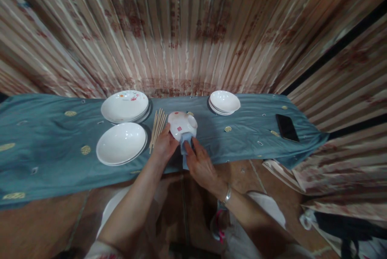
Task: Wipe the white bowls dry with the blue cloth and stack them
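1 bowl (177,121), tipped onto its side | left hand (165,144) pinching its rim | right hand (200,163) pinching cloth (186,137) against it | advice: steady rim, flat cloth, light even pressure

Left hand (167,146), center of frame, gripping near left side of white bowl (178,120); bowl tipped on side, foot ring toward right. Right hand (201,164), just right of center, pressing blue cloth (186,138) against bowl's near side. Chopsticks (157,128) lying just left of bowl. Flowered plates (123,105) stacked left of center; white dishes (121,144) stacked just below. Small bowls (225,101) nested right of center. Black phone (287,127) at right. Teal tablecloth (248,142) across middle; patterned curtain (181,29) filling top.
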Motion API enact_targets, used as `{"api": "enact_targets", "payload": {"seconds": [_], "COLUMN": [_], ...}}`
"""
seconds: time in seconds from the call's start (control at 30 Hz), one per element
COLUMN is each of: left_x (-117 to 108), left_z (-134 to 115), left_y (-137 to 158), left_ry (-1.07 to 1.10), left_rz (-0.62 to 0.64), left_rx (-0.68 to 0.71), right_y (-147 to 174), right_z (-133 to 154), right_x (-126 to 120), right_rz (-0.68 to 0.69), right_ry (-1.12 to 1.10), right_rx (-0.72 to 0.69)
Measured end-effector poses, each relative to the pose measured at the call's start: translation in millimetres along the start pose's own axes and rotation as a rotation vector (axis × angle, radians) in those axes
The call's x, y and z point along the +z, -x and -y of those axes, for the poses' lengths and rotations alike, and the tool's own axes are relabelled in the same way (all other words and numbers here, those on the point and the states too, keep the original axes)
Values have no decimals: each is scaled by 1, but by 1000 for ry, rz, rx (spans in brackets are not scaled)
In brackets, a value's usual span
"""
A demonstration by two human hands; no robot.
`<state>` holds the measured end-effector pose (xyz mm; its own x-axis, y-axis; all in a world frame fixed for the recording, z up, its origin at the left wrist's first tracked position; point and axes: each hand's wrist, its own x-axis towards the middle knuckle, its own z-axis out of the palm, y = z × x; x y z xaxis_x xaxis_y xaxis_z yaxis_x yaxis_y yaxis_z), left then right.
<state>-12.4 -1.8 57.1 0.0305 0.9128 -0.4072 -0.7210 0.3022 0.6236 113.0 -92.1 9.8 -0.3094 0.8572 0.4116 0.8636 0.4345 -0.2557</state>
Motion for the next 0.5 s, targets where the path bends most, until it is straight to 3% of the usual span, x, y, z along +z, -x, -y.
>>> {"api": "enact_targets", "payload": {"seconds": [0.2,0.5], "left_x": [-1,4], "left_z": [4,6], "left_y": [5,10], "left_ry": [-55,-4], "left_rz": [74,84], "left_rx": [2,-6], "right_y": [-10,-16], "right_z": [1,-2], "right_x": [-11,-12], "right_rz": [-9,-17], "right_ry": [78,93], "right_rx": [-95,-77]}}
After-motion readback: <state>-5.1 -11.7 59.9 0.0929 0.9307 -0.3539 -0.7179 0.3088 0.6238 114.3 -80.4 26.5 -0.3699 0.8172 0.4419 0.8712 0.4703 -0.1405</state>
